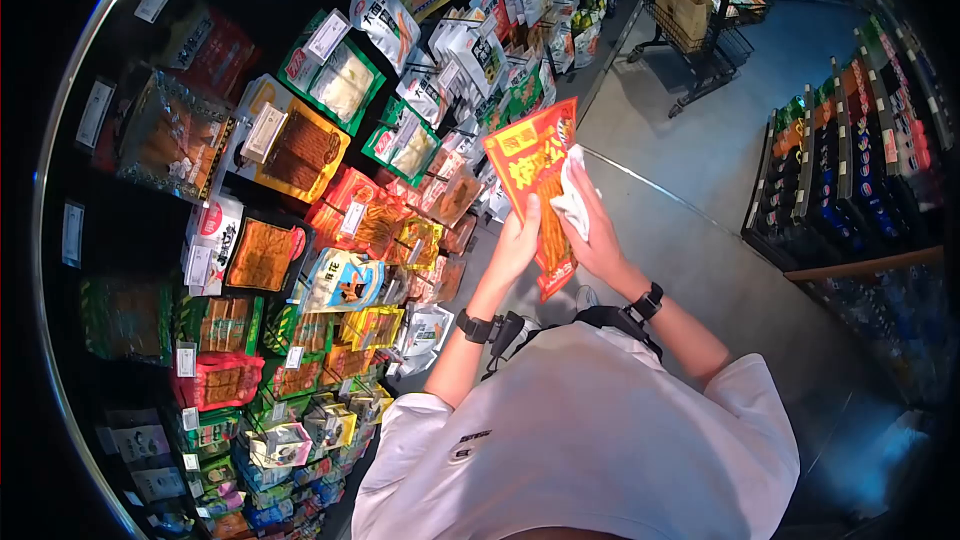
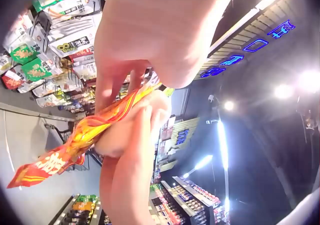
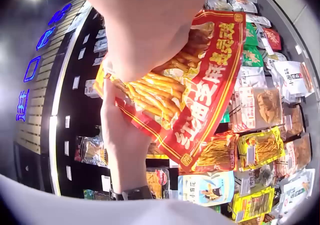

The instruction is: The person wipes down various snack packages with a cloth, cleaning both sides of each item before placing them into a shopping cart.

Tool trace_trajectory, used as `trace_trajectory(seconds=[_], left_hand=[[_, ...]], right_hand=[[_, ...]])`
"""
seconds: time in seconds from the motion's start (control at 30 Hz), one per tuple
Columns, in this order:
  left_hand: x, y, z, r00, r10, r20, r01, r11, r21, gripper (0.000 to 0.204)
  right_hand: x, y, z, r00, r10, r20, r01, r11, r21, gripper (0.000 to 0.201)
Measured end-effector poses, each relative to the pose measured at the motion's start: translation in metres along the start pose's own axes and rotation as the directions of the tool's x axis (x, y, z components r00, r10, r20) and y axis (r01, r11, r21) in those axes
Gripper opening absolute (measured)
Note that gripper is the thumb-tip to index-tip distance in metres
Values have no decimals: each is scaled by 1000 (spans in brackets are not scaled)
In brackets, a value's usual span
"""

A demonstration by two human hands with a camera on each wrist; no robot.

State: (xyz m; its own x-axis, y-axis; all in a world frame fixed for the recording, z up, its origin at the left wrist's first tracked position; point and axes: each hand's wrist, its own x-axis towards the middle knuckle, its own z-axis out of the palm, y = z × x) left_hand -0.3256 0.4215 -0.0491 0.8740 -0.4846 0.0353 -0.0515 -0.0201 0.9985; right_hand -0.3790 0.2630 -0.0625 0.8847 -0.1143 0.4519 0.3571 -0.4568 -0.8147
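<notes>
From where I stand, the red bag (image 1: 538, 168) is tilted in front of the person, between both hands. The left hand (image 1: 516, 243) grips its left edge, with the thumb on the front. The right hand (image 1: 600, 230) grips the right edge, together with a white thing (image 1: 571, 200) which I cannot identify. Many packs (image 1: 300, 152) hang at the left; a cart (image 1: 735, 48) stands farther away

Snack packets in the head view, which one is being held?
The red packet with yellow lettering, held between the left hand and right hand; the display packets hang outside both hands' grip.
</notes>
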Motion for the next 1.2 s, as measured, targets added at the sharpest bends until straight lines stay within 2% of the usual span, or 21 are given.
trace_trajectory(seconds=[0.1, 0.13, 0.17, 0.23, 0.27, 0.33, 0.37, 0.4, 0.43, 0.5, 0.53, 0.57, 0.63, 0.67, 0.77, 0.8, 0.9, 0.93, 1.03, 1.2], left_hand=[[7, -11, 8, 999, -47, 11, 48, 935, -350, 67], [2, 9, 12, 990, -122, 74, 142, 777, -613, 71], [5, -2, 4, 980, -176, 90, 191, 724, -663, 72], [9, 7, -9, 971, -228, 76, 214, 673, -708, 70], [16, -21, -22, 973, -209, 97, 208, 619, -757, 70], [20, -27, -27, 969, -226, 100, 211, 545, -811, 68], [17, -32, -26, 980, -181, 82, 170, 550, -818, 66], [14, -21, -23, 989, -135, 63, 128, 551, -825, 64], [10, -12, -20, 988, -145, 57, 128, 547, -827, 63], [7, -3, -15, 986, -159, 47, 126, 535, -836, 61], [11, -13, -17, 987, -160, 17, 102, 543, -834, 61], [17, -29, -25, 978, -206, 23, 116, 454, -883, 61], [14, -19, -37, 966, -250, 67, 165, 394, -904, 63], [9, -12, -39, 965, -256, 50, 156, 413, -897, 62], [10, -41, -49, 951, -305, 46, 148, 321, -936, 60], [9, -40, -50, 949, -313, 42, 139, 294, -946, 57], [11, -39, -50, 940, -341, 21, 111, 246, -963, 55], [13, -33, -48, 920, -392, -20, 103, 291, -951, 55], [14, -35, -55, 876, -482, -29, 117, 271, -955, 56], [8, -54, -58, 836, -549, 6, 122, 175, -977, 56]], right_hand=[[11, -19, -2, 995, -101, 15, 102, 970, -220, 65], [10, -21, 2, 989, -137, 53, 146, 949, -278, 63], [6, -25, 4, 976, -165, 140, 199, 940, -278, 63], [-3, -33, 9, 924, -222, 311, 307, 915, -260, 63], [-8, -33, 10, 899, -245, 362, 348, 904, -251, 62], [-6, -24, 5, 871, -264, 415, 391, 884, -258, 62], [-6, -19, 5, 857, -269, 439, 408, 875, -260, 61], [-8, -12, 8, 917, -235, 321, 322, 913, -250, 59], [-7, -14, 11, 955, -172, 240, 232, 940, -249, 59], [-3, -19, 17, 997, -37, 74, 53, 971, -232, 59], [-8, -25, 20, 988, -108, 114, 140, 930, -339, 59], [-16, -30, 21, 969, -145, 198, 203, 928, -313, 59], [-28, -38, 22, 908, -224, 355, 320, 916, -241, 59], [-30, -33, 18, 887, -228, 401, 343, 907, -245, 58], [-26, -6, 7, 929, -244, 278, 310, 924, -226, 59], [-22, -11, 8, 985, -124, 119, 148, 963, -227, 59], [-24, -13, 23, 994, 44, -95, -59, 987, -152, 61], [-28, -22, 22, 993, -114, 23, 116, 950, -291, 61], [-39, -27, 15, 916, -194, 351, 290, 926, -244, 62], [-45, -12, -5, 828, -290, 481, 418, 890, -182, 61]])
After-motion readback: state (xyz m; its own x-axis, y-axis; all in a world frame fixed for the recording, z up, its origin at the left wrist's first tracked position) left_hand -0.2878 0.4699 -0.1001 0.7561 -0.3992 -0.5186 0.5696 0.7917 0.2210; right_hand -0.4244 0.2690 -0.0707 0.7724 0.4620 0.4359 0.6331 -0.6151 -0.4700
